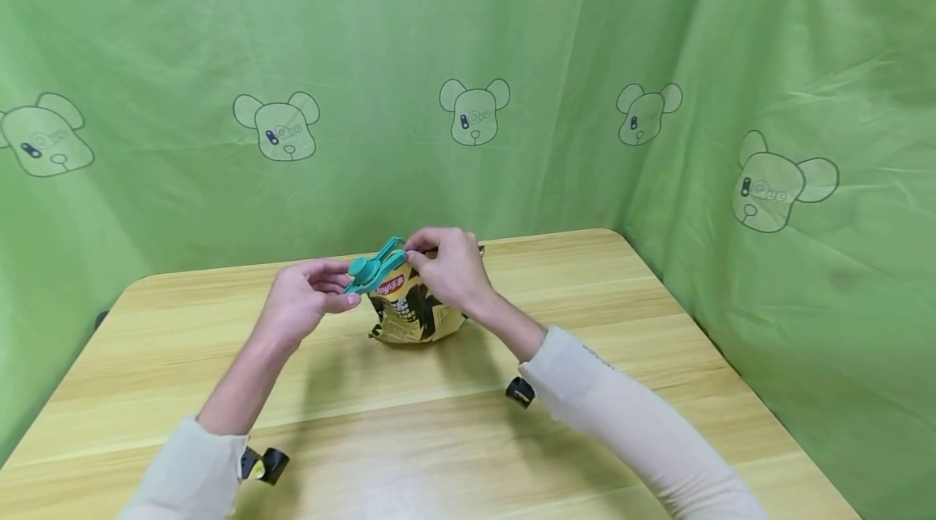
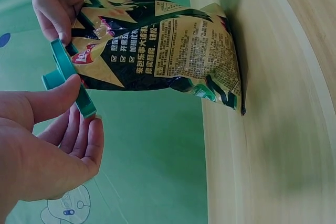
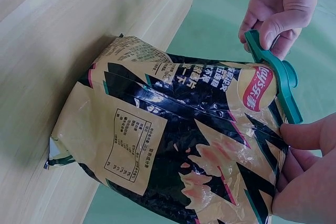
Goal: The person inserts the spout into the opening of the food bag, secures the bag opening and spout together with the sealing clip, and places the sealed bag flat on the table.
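A black-and-yellow bag of chips (image 1: pixel 409 325) stands upright on the wooden table, its bottom on the tabletop. My left hand (image 1: pixel 296 301) pinches a teal bag clip (image 1: pixel 370 270) between thumb and fingertips. The clip's two arms spread apart in the head view, their far ends at the bag's top edge. In the right wrist view the clip (image 3: pixel 286 80) lies along that top edge, beside the red logo. My right hand (image 1: pixel 455 268) pinches the bag's top at its other corner, thumb close to the clip's end.
The wooden table (image 1: pixel 585 325) has a rounded back corner. Green curtains (image 1: pixel 380 32) printed with bear heads hang behind and to the right of it. A black wrist device shows under each sleeve (image 1: pixel 621 422).
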The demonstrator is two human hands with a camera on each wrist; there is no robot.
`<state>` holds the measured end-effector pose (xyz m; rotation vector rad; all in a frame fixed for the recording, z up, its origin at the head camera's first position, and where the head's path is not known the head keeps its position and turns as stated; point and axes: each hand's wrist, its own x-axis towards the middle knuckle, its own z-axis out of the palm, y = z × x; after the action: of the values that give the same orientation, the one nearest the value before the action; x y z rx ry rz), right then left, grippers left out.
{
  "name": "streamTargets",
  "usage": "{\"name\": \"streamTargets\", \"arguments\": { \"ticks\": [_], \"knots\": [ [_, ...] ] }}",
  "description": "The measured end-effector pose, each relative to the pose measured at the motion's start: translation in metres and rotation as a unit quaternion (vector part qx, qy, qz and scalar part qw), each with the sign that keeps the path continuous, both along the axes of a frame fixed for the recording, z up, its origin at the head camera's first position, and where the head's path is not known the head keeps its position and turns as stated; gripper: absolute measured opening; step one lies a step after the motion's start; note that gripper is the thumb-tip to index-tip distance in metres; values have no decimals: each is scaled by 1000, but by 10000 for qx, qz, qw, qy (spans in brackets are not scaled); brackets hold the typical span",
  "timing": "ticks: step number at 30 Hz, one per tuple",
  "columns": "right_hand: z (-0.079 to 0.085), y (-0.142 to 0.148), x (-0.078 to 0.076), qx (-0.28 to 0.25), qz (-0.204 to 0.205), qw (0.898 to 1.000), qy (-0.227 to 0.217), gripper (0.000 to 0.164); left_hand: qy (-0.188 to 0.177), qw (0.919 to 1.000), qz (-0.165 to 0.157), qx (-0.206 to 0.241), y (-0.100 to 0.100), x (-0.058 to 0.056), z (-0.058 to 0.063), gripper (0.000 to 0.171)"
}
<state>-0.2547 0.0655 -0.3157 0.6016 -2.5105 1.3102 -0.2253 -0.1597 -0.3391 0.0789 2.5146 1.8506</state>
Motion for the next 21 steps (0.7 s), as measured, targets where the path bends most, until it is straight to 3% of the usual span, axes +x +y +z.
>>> {"name": "streamTargets", "arguments": {
  "ticks": [21],
  "knots": [
    [-1, 2, 0, 40, 41, 9998, 190, 8, 152, 9970, 265, -716, 13, 0, 4, 53]
  ]
}}
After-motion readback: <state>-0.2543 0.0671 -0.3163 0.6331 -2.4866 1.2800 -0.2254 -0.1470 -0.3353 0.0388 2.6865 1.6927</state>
